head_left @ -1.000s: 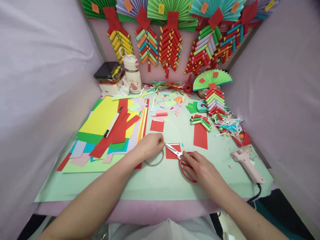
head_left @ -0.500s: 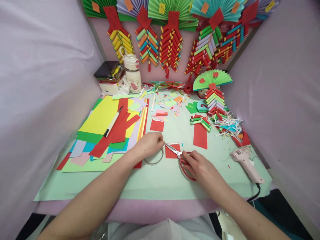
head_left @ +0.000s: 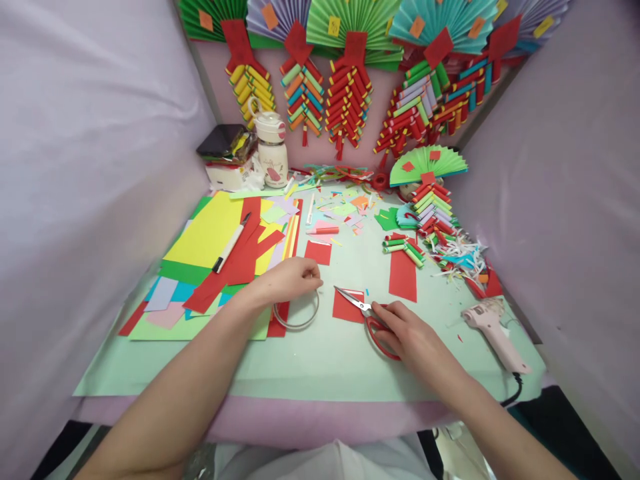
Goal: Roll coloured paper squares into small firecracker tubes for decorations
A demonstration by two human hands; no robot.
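My left hand (head_left: 295,277) is closed, with a thin pale ring, seemingly a narrow roll of tape (head_left: 296,327), hanging below its fingers. Curled fingers hide where the hand grips it. Red-handled scissors (head_left: 383,339) are held by my right hand (head_left: 403,327). Their blades look nearly closed and point left toward my left hand, a short gap from it. Beneath the blades lies a red paper square (head_left: 345,310) with a white strip along its top edge. A similar red square (head_left: 319,253) lies farther back.
Layered coloured paper (head_left: 200,230) with a white pen (head_left: 230,247) spreads over the left. Small rolled paper tubes (head_left: 413,253) lie on a red strip (head_left: 403,283). A glue gun (head_left: 497,333) rests at right. Behind are a white bottle (head_left: 273,160) and hanging paper fans (head_left: 353,20).
My left hand has moved slightly left with the tape, away from the scissor tips. My right hand and the scissors have shifted a little right. The view has also moved slightly.
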